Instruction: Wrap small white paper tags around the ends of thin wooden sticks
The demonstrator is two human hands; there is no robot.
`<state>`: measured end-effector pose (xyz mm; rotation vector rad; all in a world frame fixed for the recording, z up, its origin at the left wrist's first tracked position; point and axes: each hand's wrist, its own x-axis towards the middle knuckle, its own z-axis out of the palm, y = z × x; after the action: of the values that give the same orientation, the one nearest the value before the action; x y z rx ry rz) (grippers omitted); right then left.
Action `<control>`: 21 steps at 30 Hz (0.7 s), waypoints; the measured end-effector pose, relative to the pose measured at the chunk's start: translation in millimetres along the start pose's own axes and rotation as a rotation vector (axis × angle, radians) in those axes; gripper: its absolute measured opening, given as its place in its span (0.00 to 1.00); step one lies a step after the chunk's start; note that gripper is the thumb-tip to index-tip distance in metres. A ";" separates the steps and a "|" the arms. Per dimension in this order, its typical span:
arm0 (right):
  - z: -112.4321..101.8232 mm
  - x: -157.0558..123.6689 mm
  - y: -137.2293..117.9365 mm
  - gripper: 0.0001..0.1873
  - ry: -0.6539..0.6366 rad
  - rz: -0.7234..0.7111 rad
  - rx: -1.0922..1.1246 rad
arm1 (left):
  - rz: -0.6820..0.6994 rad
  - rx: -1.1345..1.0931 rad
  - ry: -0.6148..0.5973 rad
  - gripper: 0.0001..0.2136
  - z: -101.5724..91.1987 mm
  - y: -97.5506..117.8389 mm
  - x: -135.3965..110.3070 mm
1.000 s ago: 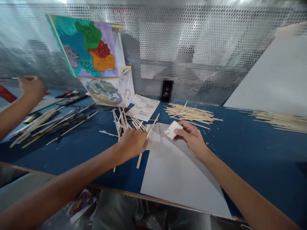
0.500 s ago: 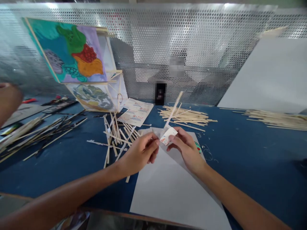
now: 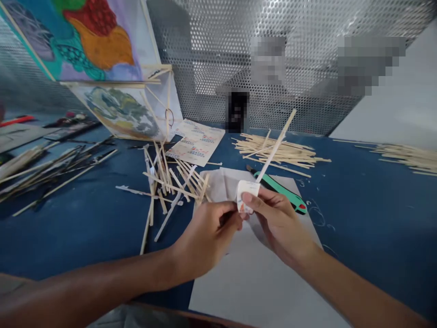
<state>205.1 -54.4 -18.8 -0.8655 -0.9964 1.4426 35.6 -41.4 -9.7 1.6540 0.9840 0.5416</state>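
Dial centre: a small folded patch (image 3: 248, 196) of printed, smooth-faced paper, raised over a plain white sheet (image 3: 246, 282) lying toward 6 o'clock on the blue desk (image 3: 85, 237). Grips the patch between thumb and fingers of the right hand (image 3: 285, 223). Projecting from its upper edge toward 1 o'clock: a straight, pale wooden stick (image 3: 276, 146), lower end hidden by patch and fingers. Draws the fingertips of the left hand (image 3: 205, 239) together at the patch's lower left edge; cannot tell whether gripping the stick there. At 3 o'clock: a green-and-black tool (image 3: 288, 195), partly covered by the right hand. Between 1 and 2 o'clock: a heap of thin sticks (image 3: 290, 155). At 9 o'clock: a tangle of loose sticks (image 3: 167, 177) with ragged white shreds. At 10 o'clock: a flat printed sheet (image 3: 198, 146); farther out, a wood-edged painting (image 3: 102, 41), cut off at the top. Toward 12 o'clock: a perforated metal panel (image 3: 211, 54), partly obscured by pixelated blocks.
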 end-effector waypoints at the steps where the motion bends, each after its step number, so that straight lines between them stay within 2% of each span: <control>1: -1.4 2.0 0.8 0.11 0.061 0.000 0.019 | 0.006 0.000 -0.006 0.17 1.4 -1.1 0.7; 3: -3.6 6.0 1.3 0.06 0.203 -0.019 0.058 | 0.014 -0.007 -0.035 0.17 4.4 -2.5 1.9; 5: -3.1 8.0 0.1 0.05 0.277 -0.024 0.083 | 0.010 -0.042 -0.060 0.15 6.7 -2.8 2.9; 10: 4.9 1.8 -5.6 0.05 0.148 0.003 0.062 | 0.063 -0.127 -0.129 0.18 6.7 -2.2 4.3; 14: 6.2 -4.1 -7.6 0.04 0.041 0.013 0.053 | 0.082 -0.163 -0.099 0.23 5.3 -3.8 2.8; 18: 5.0 -4.5 -8.6 0.06 -0.015 0.071 0.059 | 0.073 -0.123 -0.117 0.22 5.5 -4.3 0.7; 20: 1.5 -0.6 -10.8 0.08 0.021 0.109 0.064 | 0.066 -0.085 -0.125 0.22 6.3 -4.0 0.4; 21: -1.2 2.4 -12.3 0.07 0.094 0.093 0.074 | 0.062 -0.061 -0.139 0.22 6.8 -3.8 0.5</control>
<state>210.6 -51.6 -7.8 -0.9269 -0.8370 1.4935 39.9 -44.6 -15.5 1.6485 0.8098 0.4861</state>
